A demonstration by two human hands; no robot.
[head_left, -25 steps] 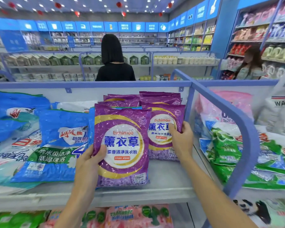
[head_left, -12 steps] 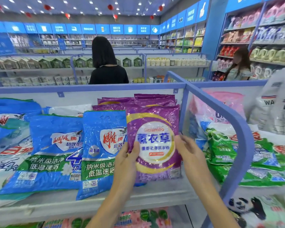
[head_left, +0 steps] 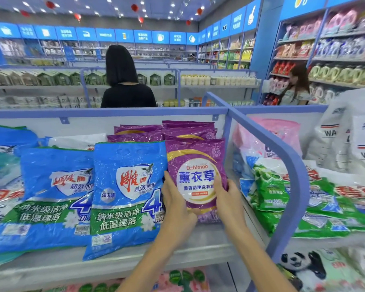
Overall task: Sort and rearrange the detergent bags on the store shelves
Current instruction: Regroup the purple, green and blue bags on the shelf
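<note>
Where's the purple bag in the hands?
Head view: the purple bag stands right of centre on the shelf, held by the left hand and right hand, a blue bag to its left, the blue divider rail to its right.

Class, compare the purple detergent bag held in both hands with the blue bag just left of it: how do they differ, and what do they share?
The purple bag is purple with a white circle; the blue bag is blue with a green band. The blue bag looks larger than the purple bag. The left hand and right hand grip the purple bag; none grips the blue bag. Both sit on one shelf, fronts out.
</note>
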